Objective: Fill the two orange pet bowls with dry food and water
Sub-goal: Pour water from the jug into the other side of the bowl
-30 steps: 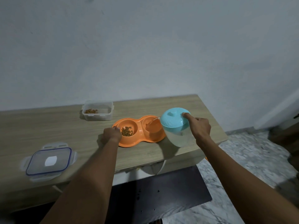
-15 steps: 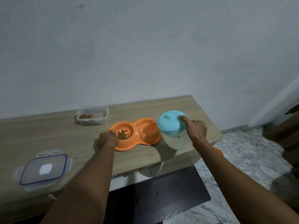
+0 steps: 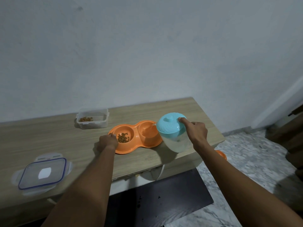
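An orange double pet bowl (image 3: 136,145) lies on the wooden table (image 3: 49,138). Its left well holds brown dry food (image 3: 123,137); water is in the right well (image 3: 148,130). My right hand (image 3: 196,132) grips a clear jug with a turquoise lid (image 3: 171,126), tilted left, and a thin stream runs from its spout into the right well. The index finger presses on the lid. My left hand (image 3: 107,142) grips the bowl's left rim, fingers curled over it.
A clear food container (image 3: 92,118) with a little kibble stands behind the bowl near the wall. Its blue-edged lid (image 3: 43,172) lies at the table's front left. Beyond the table's right edge, an orange object (image 3: 221,154) sits over marble floor.
The view shifted slightly. Both hands keep their grips, and the jug stays tilted over the right well with water still running.
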